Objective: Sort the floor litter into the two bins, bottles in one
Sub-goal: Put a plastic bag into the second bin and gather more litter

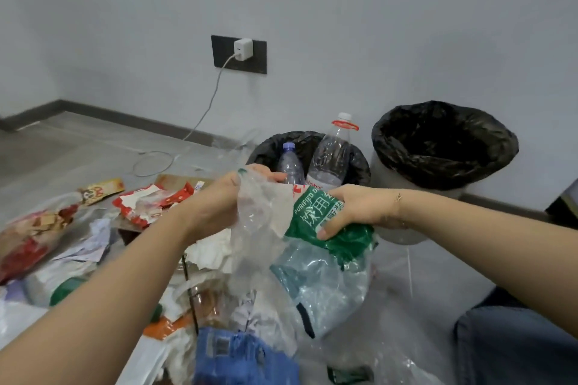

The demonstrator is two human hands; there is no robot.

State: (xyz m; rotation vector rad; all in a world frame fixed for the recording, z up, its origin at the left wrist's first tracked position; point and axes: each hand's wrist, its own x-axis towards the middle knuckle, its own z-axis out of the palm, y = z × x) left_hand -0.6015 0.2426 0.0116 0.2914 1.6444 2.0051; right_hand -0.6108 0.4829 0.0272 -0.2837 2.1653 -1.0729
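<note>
Hands outstretched: left grip (219,200) pinches clear plastic wrap (259,212); right grip (353,209) clutches green-labelled end (312,212).

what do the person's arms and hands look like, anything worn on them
Both forearms are bare, with no sleeves in view. The left hand has dark green polish on the one nail that shows. The right hand wears a thin gold chain bracelet at the wrist, with a small charm or clasp. No gloves, rings or watch are visible.

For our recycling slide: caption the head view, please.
Both hands grip green-printed plastic wrap above floor litter; two bottles stand in the left bin.
</note>
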